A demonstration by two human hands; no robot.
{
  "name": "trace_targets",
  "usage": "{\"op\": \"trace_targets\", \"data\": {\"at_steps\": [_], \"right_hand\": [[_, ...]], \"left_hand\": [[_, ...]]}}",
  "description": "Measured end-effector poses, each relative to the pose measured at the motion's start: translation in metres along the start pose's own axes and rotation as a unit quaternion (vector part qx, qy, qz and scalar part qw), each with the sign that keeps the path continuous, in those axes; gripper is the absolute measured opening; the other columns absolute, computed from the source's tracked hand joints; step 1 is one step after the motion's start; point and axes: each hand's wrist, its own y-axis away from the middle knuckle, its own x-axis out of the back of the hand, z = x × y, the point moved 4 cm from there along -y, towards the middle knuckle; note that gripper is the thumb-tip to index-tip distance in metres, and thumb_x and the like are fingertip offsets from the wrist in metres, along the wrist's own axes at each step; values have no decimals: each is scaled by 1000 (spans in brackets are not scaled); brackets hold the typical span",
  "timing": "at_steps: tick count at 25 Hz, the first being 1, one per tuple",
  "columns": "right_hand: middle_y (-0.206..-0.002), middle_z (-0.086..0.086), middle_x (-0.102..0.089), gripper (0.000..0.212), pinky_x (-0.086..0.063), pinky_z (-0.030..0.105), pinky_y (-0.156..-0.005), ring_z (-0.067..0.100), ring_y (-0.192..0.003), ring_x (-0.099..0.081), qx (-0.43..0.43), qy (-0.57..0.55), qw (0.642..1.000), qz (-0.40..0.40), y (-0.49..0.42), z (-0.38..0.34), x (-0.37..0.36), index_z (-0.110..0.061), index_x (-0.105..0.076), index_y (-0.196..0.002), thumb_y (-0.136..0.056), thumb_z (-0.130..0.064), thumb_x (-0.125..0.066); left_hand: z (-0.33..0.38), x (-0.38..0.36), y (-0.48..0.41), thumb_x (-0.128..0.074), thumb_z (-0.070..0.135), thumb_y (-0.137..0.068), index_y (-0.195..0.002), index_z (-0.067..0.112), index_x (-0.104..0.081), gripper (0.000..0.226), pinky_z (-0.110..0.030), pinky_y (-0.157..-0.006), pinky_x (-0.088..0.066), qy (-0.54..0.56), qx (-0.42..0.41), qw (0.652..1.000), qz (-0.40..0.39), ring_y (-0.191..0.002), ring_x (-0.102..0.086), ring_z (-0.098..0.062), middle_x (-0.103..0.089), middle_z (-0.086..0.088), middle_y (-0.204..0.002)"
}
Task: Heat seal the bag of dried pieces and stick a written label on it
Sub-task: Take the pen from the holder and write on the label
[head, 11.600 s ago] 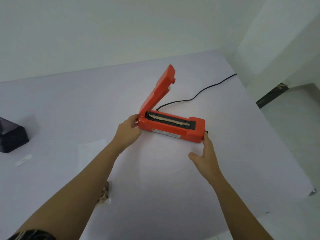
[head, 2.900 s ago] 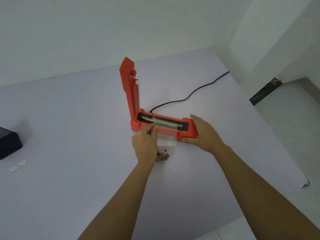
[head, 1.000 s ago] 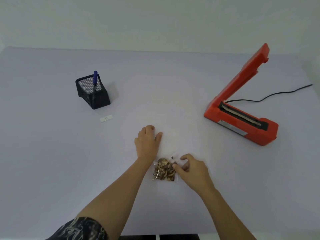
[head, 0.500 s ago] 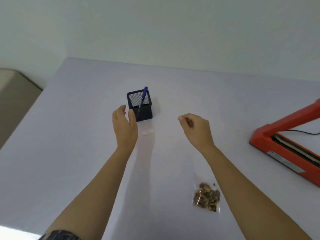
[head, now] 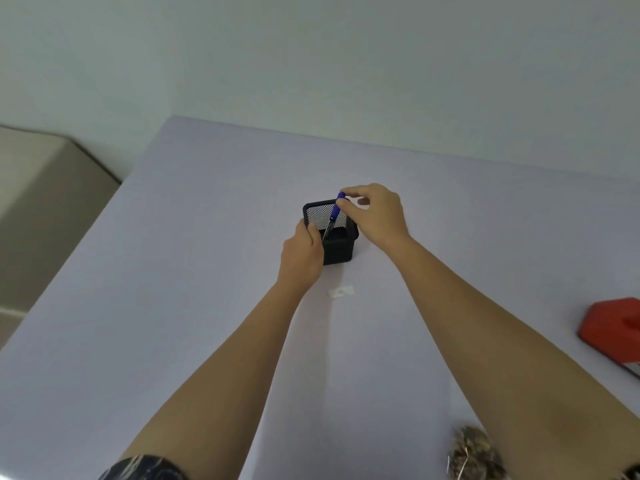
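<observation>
A black mesh pen holder [head: 337, 247] stands on the pale table [head: 173, 306] with a blue pen [head: 334, 213] leaning in it. My right hand [head: 379, 211] pinches the top of the pen with thumb and forefinger. My left hand [head: 303, 254] grips the holder's left side. A small white label [head: 341, 292] lies flat on the table just in front of the holder. The clear bag of dried pieces [head: 472, 452] lies near the bottom right, partly hidden under my right forearm.
One corner of the red heat sealer [head: 613, 327] shows at the right edge. The table's left edge runs diagonally, with beige furniture [head: 45, 209] beyond it. A plain wall rises behind the table's far edge.
Both hands have reached forward to the pen holder: the right has closed on the pen's top and the left has taken the holder's side. The view has shifted left and closer.
</observation>
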Motion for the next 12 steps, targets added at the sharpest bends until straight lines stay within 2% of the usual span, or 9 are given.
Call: {"op": "trace_targets", "data": {"at_steps": [2,4,5,6,7,8,9,10,12], "right_hand": [[-102,-7,-69,18,-44,22,-85,6,-95,-59,2,-22,1000,-11,1,-4,2,-24,-70,-97,-80,-30,-67],[-90,-9,-71,14,-41,10,-82,-2,-90,-61,16,-38,999,-6,3,-9,8,-25,-70,-93,-80,-29,-67],[-85,-10,-71,12,-38,4,-79,-7,-86,-61,19,-55,998,7,4,-12,15,-25,-69,-92,-81,-29,-67],[-82,-13,-70,10,-37,1,-78,-11,-83,-60,15,-79,996,26,5,-14,24,-25,-69,-90,-81,-30,-67],[-80,-16,-68,8,-38,2,-78,-13,-81,-59,5,-108,993,48,5,-14,34,-26,-68,-88,-81,-30,-67],[-80,-17,-68,6,-40,6,-80,-12,-81,-60,-8,-143,987,69,6,-13,46,-28,-68,-87,-81,-31,-68],[-82,-15,-68,6,-42,11,-80,-9,-83,-61,-23,-182,979,88,6,-12,59,-28,-68,-86,-81,-31,-68],[-86,-12,-69,7,-43,12,-80,-5,-86,-63,-38,-219,970,98,7,-10,70,-27,-68,-88,-81,-30,-68],[-89,-9,-70,10,-44,10,-77,-5,-86,-63,-65,-266,957,96,12,-10,87,-24,-68,-92,-84,-28,-66]], "left_hand": [[-1,0,1,-25,27,-101,-108,5,-50,34,-33,-65,-39,6,7,1000,-4,-83,-54,-33,-57,-12,-92],[1,0,2,-25,28,-101,-114,6,-48,35,-34,-69,-40,20,11,1000,-20,-90,-55,-34,-58,-11,-95],[2,0,3,-26,31,-101,-123,5,-44,38,-36,-75,-41,26,10,999,-33,-100,-55,-35,-59,-12,-104],[4,4,4,-27,35,-101,-135,6,-36,46,-37,-87,-40,22,3,999,-36,-116,-50,-36,-56,-14,-121],[7,10,6,-28,38,-101,-143,6,-26,53,-36,-101,-33,10,-10,1000,-19,-130,-38,-32,-44,-13,-139],[12,18,9,-29,39,-100,-147,7,-20,58,-33,-109,-24,4,-37,999,18,-138,-28,-27,-32,-11,-150],[20,27,14,-31,39,-100,-147,7,-22,57,-29,-110,-21,-1,-80,995,56,-139,-26,-23,-30,-9,-151],[29,33,21,-34,37,-99,-144,8,-30,53,-24,-108,-22,-12,-128,989,77,-136,-30,-19,-35,-8,-147],[49,32,36,-42,32,-98,-133,11,-47,41,-16,-93,-33,-59,-198,977,44,-116,-47,-14,-51,-3,-126]]}}
